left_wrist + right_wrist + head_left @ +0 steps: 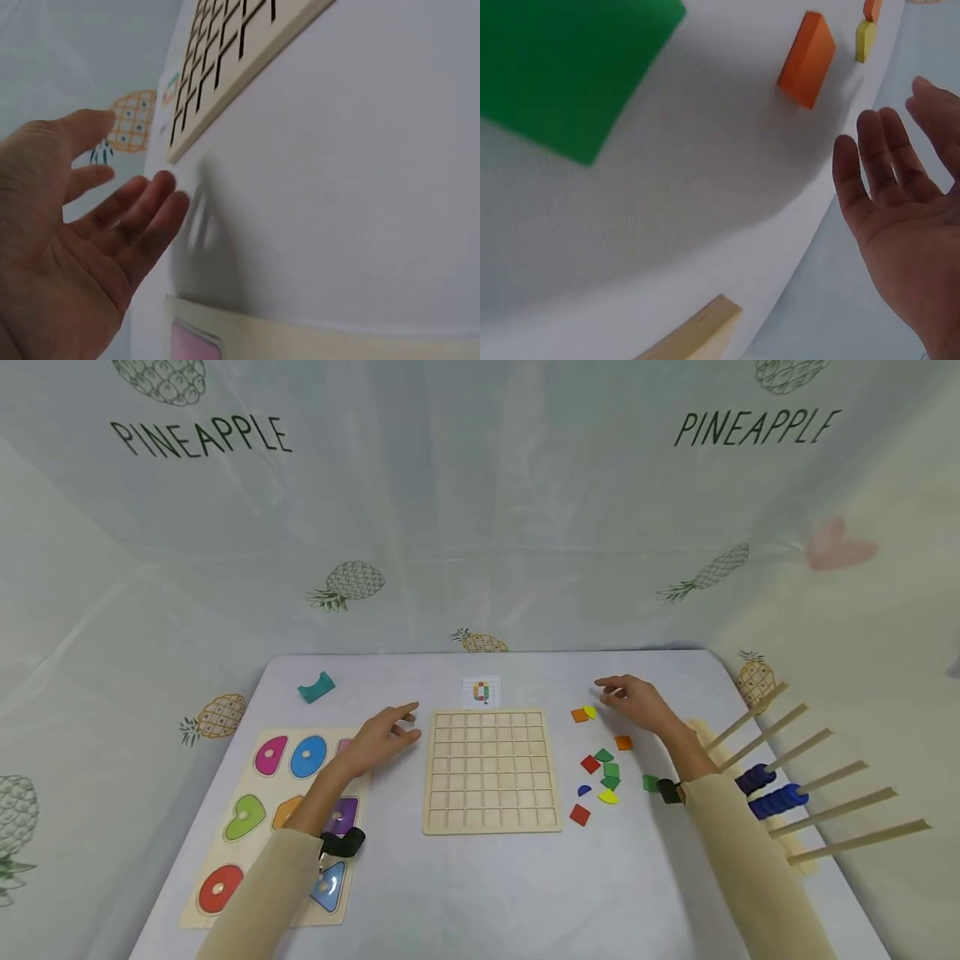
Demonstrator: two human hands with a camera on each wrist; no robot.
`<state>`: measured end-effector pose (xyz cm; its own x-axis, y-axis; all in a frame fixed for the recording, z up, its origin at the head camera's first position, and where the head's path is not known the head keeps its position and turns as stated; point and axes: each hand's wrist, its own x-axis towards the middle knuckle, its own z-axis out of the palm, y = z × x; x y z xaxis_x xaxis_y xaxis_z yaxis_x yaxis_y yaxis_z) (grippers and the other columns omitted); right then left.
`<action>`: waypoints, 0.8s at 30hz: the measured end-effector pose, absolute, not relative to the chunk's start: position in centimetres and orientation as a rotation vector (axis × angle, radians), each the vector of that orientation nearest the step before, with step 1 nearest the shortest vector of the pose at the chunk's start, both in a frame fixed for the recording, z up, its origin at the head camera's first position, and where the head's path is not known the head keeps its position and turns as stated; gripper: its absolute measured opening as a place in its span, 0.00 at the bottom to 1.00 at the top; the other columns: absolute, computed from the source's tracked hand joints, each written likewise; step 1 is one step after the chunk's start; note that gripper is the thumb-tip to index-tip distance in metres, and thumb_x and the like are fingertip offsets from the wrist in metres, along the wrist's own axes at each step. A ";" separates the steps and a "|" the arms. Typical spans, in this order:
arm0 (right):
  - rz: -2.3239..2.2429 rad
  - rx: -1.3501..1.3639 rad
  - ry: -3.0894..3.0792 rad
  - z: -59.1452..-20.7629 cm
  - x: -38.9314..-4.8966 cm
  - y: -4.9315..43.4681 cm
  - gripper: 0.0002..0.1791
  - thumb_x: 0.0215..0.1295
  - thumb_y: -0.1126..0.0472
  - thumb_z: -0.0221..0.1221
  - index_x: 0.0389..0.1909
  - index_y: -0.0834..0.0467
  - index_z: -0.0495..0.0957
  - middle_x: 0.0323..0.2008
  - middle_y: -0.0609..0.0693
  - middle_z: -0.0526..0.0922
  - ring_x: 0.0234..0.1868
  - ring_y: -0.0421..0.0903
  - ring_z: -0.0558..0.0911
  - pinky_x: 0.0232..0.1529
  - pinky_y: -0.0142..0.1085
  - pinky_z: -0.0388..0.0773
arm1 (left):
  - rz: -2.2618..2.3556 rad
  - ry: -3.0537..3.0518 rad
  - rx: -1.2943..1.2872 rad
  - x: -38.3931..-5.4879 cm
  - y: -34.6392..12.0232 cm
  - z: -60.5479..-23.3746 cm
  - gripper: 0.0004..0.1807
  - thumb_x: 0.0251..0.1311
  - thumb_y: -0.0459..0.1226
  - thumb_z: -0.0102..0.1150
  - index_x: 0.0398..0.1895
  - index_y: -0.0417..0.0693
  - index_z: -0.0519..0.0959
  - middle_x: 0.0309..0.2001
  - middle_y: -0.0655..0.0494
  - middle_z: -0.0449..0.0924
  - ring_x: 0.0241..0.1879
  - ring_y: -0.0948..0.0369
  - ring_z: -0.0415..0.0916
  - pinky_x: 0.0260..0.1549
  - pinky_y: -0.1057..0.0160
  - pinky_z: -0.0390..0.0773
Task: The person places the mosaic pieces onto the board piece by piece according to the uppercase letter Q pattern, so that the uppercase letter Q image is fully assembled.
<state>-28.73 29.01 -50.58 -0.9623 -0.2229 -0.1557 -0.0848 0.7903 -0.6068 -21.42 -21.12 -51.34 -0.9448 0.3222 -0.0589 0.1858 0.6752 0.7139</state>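
My left hand (pixel 381 739) hovers between the wooden grid board (pixel 491 772) and the shape puzzle board (pixel 255 860), its fingers loosely bent and holding nothing. In the left wrist view that hand (pixel 97 232) is apart from the grid board's corner. My right hand (pixel 636 700) is above the table's back right, beside the yellow piece (pixel 590 712) and an orange square (pixel 580 716); it too holds nothing. The right wrist view shows the hand (pixel 904 202) with relaxed fingers, near an orange block (pixel 808 60). A small card (pixel 481 692) with a coloured pattern lies behind the grid board.
Several coloured pieces, among them a red square (pixel 580 814) and a green piece (pixel 611 770), lie right of the grid board. A peg stand (pixel 806 857) with blue rings (pixel 778 802) stands far right. A teal curved block (pixel 317 687) lies back left. A pineapple-print curtain (pixel 480 527) hangs behind.
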 end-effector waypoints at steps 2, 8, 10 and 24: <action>-0.929 -0.215 2.729 -50.8 -28.6 28.7 0.22 0.74 0.56 0.56 0.66 0.55 0.75 0.57 0.60 0.77 0.56 0.58 0.74 0.53 0.50 0.78 | 1.166 2.658 0.404 -20.8 -20.8 -51.5 0.36 0.68 0.43 0.62 0.76 0.45 0.63 0.58 0.45 0.76 0.42 0.59 0.81 0.41 0.59 0.81; -0.831 -0.257 2.732 -51.6 -28.3 27.7 0.22 0.71 0.58 0.59 0.65 0.56 0.77 0.51 0.59 0.80 0.52 0.57 0.77 0.51 0.50 0.77 | 1.207 2.580 0.361 -19.3 -19.4 -52.0 0.37 0.64 0.37 0.66 0.75 0.40 0.64 0.54 0.44 0.77 0.28 0.63 0.81 0.29 0.64 0.81; -0.794 -0.282 2.741 -51.8 -28.2 27.5 0.22 0.71 0.58 0.59 0.64 0.56 0.78 0.50 0.59 0.80 0.49 0.57 0.77 0.50 0.49 0.77 | 1.210 2.579 0.321 -18.8 -18.9 -52.1 0.37 0.62 0.35 0.67 0.74 0.40 0.65 0.53 0.45 0.77 0.26 0.62 0.80 0.27 0.64 0.80; -0.753 -0.290 2.743 -52.0 -28.1 27.0 0.18 0.70 0.61 0.60 0.60 0.57 0.81 0.49 0.58 0.80 0.47 0.54 0.76 0.50 0.49 0.77 | 1.286 2.606 0.175 -18.3 -17.7 -53.1 0.38 0.52 0.32 0.73 0.68 0.39 0.71 0.49 0.49 0.77 0.30 0.65 0.84 0.30 0.64 0.78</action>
<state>-28.09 27.02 -51.96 -0.9403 -0.2642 -0.2147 -0.1177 0.8440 -0.5233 -18.33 -17.71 -53.11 -0.9665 0.2069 -0.1521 0.0051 0.6075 0.7943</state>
